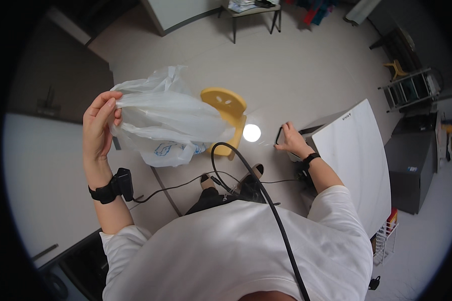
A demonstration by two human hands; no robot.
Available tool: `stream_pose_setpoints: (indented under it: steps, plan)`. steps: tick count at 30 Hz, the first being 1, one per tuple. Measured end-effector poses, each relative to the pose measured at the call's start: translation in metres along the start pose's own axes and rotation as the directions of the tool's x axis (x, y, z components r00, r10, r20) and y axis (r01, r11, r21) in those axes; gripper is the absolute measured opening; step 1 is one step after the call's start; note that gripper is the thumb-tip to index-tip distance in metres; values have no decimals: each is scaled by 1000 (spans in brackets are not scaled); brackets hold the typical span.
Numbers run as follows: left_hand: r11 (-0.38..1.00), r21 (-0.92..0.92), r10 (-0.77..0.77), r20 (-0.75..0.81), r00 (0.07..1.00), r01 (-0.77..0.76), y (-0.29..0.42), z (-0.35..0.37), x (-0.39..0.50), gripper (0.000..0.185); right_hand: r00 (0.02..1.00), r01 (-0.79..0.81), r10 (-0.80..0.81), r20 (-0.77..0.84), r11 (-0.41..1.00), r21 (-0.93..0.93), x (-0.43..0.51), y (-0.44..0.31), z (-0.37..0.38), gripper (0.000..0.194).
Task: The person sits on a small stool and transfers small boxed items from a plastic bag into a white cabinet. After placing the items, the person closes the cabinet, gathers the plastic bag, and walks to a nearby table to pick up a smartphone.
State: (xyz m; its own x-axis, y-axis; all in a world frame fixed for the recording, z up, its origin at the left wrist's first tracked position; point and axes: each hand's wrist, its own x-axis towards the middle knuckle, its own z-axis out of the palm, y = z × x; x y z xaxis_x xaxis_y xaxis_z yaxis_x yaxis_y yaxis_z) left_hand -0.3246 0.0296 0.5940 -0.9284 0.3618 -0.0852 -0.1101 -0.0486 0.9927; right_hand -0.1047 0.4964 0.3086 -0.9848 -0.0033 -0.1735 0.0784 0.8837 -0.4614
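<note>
My left hand [101,124], raised at the left, pinches the gathered top of a translucent white plastic bag [169,116]. Blue print shows on the bag's lower side, and I cannot tell what is inside. The bag hangs in front of a yellow child's chair [226,101] with cut-outs in its backrest, hiding part of it. On the right, my right hand [293,140] reaches past the edge of a white marble-patterned top [350,150]. Its fingers grip a small dark-rimmed object [279,136], mostly covered by the hand.
A black cable [261,184] loops before my chest, and a thinner cord [180,185] runs from my left wrist device [123,184]. White cabinet fronts [56,177] line the left. Farther off stand a chair [248,11], a folding stepladder [410,90] and a grey cabinet [410,169].
</note>
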Motion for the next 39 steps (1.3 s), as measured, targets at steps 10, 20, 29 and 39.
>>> stream_pose_setpoints:
  steps: [10,20,29,39]
  plan:
    - [1000,15,22,-157,987,-20,-65,-147,-23,17,903,429,-429,7,903,-22,180,-240,27,72]
    - [987,109,-98,-140,985,114,-87,-187,-25,16,664,738,-745,-62,666,-108,258,-399,-7,73]
    - [990,130,-33,-194,980,59,-56,-220,-6,17,619,763,-785,21,594,-255,289,-413,8,70]
    - [960,246,-114,-80,990,130,-28,-278,159,16,838,541,-542,62,812,-220,424,-391,-6,70]
